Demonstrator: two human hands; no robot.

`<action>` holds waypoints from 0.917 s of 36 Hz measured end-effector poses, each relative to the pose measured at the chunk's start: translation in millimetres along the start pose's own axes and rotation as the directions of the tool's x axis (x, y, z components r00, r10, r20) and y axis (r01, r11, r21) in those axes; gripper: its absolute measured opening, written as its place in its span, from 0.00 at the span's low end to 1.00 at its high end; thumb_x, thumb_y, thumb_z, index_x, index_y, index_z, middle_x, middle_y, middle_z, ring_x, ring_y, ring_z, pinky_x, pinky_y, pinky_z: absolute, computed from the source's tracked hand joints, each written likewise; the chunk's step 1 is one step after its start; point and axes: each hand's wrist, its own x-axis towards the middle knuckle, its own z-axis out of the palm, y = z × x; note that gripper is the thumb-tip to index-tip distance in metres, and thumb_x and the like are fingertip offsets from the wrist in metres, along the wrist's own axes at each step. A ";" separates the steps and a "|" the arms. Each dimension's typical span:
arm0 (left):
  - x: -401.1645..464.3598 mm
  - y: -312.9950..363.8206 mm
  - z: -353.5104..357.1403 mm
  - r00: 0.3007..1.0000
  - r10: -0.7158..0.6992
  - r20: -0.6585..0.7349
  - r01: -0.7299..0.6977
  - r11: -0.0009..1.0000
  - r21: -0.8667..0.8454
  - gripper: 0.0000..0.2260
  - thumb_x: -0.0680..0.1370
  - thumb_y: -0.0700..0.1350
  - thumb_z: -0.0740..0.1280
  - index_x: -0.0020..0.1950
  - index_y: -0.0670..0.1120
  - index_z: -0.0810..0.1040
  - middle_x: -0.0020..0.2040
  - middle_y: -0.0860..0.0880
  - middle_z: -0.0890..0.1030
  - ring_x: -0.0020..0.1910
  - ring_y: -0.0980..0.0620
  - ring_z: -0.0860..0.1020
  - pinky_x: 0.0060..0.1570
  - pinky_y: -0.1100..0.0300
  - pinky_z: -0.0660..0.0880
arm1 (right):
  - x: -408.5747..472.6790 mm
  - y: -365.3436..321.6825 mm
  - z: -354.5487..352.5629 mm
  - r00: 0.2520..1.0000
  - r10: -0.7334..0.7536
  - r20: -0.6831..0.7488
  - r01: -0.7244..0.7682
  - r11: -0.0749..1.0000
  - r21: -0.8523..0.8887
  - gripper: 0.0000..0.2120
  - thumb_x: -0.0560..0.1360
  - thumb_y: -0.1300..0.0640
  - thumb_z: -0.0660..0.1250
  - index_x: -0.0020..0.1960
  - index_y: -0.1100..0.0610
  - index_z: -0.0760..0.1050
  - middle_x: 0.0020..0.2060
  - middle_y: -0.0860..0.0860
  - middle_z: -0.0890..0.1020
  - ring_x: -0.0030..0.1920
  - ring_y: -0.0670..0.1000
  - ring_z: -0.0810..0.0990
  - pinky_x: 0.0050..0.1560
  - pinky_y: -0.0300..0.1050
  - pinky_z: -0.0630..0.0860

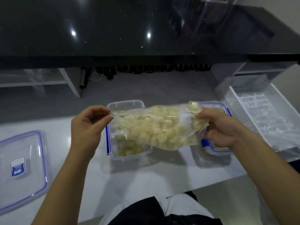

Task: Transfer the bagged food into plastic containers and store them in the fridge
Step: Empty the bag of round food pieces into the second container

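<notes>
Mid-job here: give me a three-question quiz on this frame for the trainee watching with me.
1. True or false: the clear bag of pale food pieces lies flat on the counter.
2. Which hand pinches the bag's thin, empty end? A) left hand B) right hand
3. Fill in: the loose lid lies to the ____ of the open container.

Key:
1. False: both hands hold it up over the open container, which already has some pieces in it.
2. A. The right hand grips the end bunched with food, in front of a second container.
3. Left, flat on the white counter.
</notes>
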 end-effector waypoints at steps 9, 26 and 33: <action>4.1 3.7 -3.0 0.999 -0.039 0.007 0.040 0.998 -0.054 0.16 0.72 0.32 0.75 0.39 0.55 0.83 0.38 0.55 0.84 0.41 0.56 0.83 0.47 0.64 0.79 | -5.3 -7.9 7.7 0.990 0.137 0.046 -0.140 0.985 0.096 0.21 0.63 0.62 0.69 0.56 0.59 0.78 0.53 0.58 0.80 0.55 0.58 0.78 0.68 0.61 0.70; 9.4 -7.3 -5.1 0.998 -0.064 -0.001 0.064 0.998 0.006 0.15 0.72 0.32 0.74 0.44 0.53 0.82 0.38 0.59 0.85 0.41 0.59 0.82 0.45 0.66 0.79 | -4.8 -9.3 9.4 0.997 0.064 0.047 -0.067 0.996 0.065 0.30 0.64 0.63 0.70 0.66 0.64 0.76 0.64 0.61 0.79 0.62 0.60 0.78 0.67 0.64 0.69; 10.8 -9.3 -6.5 0.999 -0.045 -0.030 0.044 0.999 -0.005 0.14 0.73 0.31 0.74 0.44 0.52 0.81 0.37 0.59 0.84 0.40 0.61 0.82 0.44 0.69 0.76 | -5.8 -10.7 11.7 0.972 -0.005 0.234 -0.011 0.998 0.068 0.34 0.64 0.61 0.73 0.70 0.60 0.73 0.67 0.61 0.77 0.68 0.61 0.74 0.65 0.65 0.72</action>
